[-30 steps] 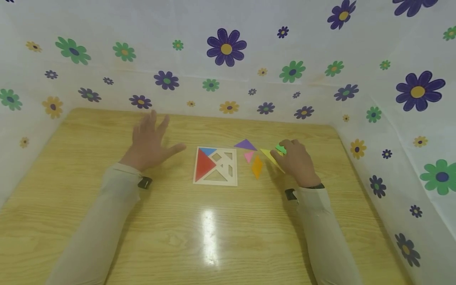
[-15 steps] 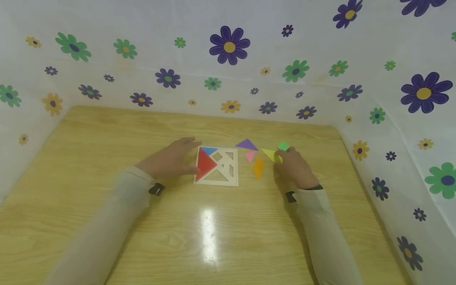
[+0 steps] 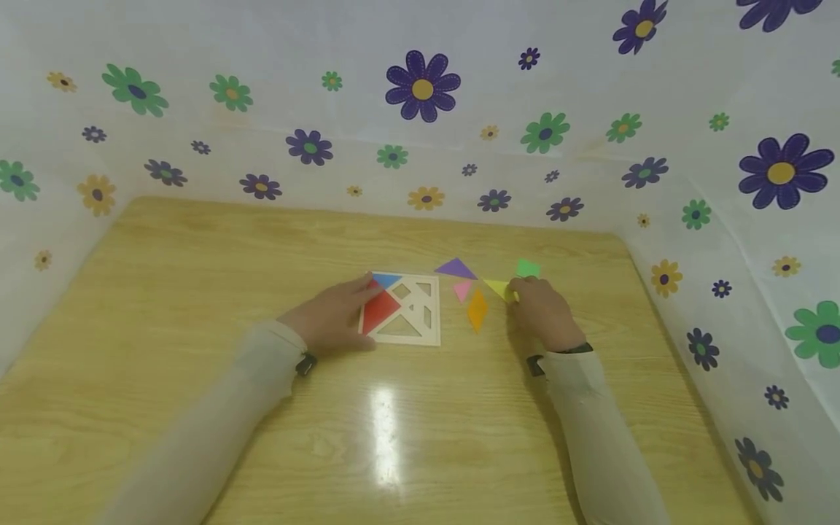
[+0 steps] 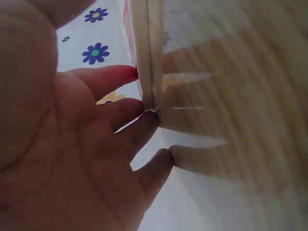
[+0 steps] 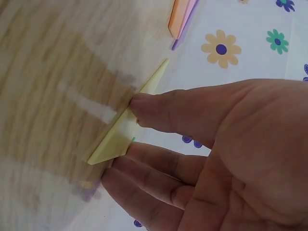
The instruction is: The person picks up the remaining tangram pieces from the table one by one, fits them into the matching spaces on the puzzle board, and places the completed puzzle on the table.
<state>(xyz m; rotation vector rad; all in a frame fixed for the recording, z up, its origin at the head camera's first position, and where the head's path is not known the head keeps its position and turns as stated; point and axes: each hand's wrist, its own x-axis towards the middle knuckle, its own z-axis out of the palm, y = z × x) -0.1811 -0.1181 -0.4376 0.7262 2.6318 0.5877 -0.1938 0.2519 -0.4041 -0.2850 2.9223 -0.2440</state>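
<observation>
A white tangram board (image 3: 429, 338) lies on the table with a red triangle (image 3: 377, 310) and a blue triangle (image 3: 387, 280) set in it; its other cutouts show bare. My left hand (image 3: 328, 317) grips the board's left side, thumb at the near corner and fingers at the far one. In the left wrist view, fingertips (image 4: 130, 73) meet the board's edge (image 4: 143, 53). My right hand (image 3: 545, 310) pinches a yellow triangle (image 5: 120, 137) low at the table, thumb on one edge and fingers along the other. Part of it is hidden under the hand in the head view.
Between board and right hand lie a purple triangle (image 3: 457, 269), a pink triangle (image 3: 462, 290) and an orange parallelogram (image 3: 478, 311). A green square (image 3: 528, 268) lies just beyond the right hand. White flowered cloth (image 3: 354, 44) walls the wooden table (image 3: 315, 437) at back and sides.
My left hand has come down from the left to the board and now grips its left side. My right hand has moved off the green square to the yellow triangle and pinches it.
</observation>
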